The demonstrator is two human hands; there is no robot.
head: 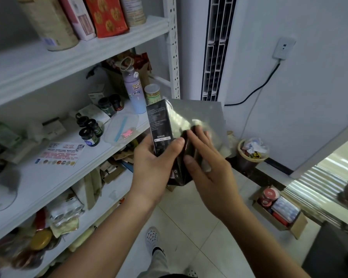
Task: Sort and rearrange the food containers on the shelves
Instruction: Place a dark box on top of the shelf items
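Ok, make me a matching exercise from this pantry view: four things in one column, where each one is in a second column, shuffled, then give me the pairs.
Things
1. pale purple water bottle with a loop handle
2. red box with gold round patterns
3. black box in shiny clear wrap
4. open cardboard carton of red-lidded jars

Places
A. on the tiled floor, at the right
B. between the left hand and the right hand
C. on the upper white shelf
D. on the second white shelf

Pairs: 1-D, 2-C, 3-B, 4-A.
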